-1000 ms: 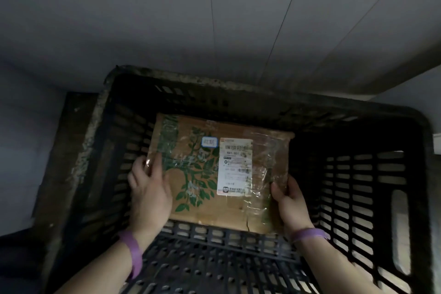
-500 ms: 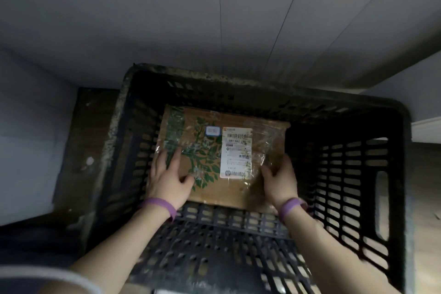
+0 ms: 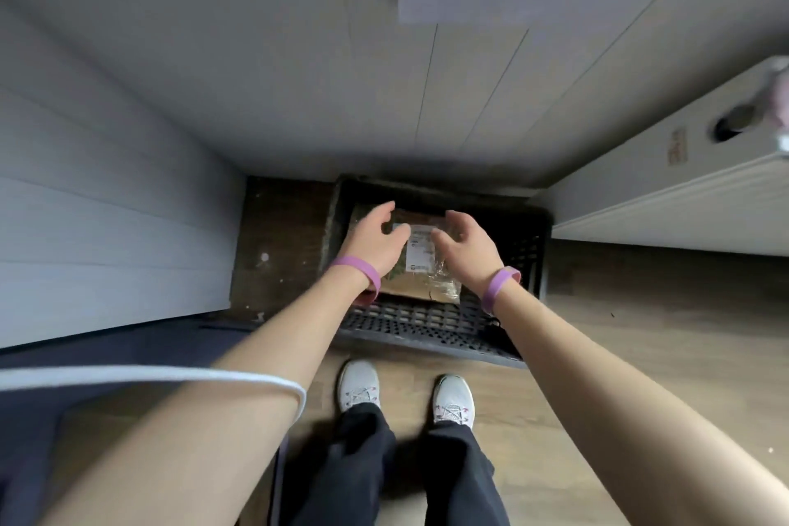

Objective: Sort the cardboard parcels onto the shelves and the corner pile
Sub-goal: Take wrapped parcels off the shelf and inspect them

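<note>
A flat cardboard parcel (image 3: 420, 255) with a green leaf print, a white shipping label and clear tape lies inside a black plastic crate (image 3: 431, 327) on the floor in the corner. My left hand (image 3: 373, 237) hovers over the parcel's left part with fingers spread and loosely curved. My right hand (image 3: 467, 243) hovers over its right part, fingers relaxed. Neither hand grips the parcel. Both wrists wear purple bands.
The crate sits against a white panelled wall (image 3: 384, 98), with a second white wall (image 3: 106, 205) on the left. A white cabinet (image 3: 683, 184) juts out on the right. My white shoes (image 3: 360, 384) stand on the wooden floor just before the crate.
Both hands have let go of the parcel and lifted off it. The camera has risen and pulled back, so the crate looks smaller and my legs and shoes have come into view.
</note>
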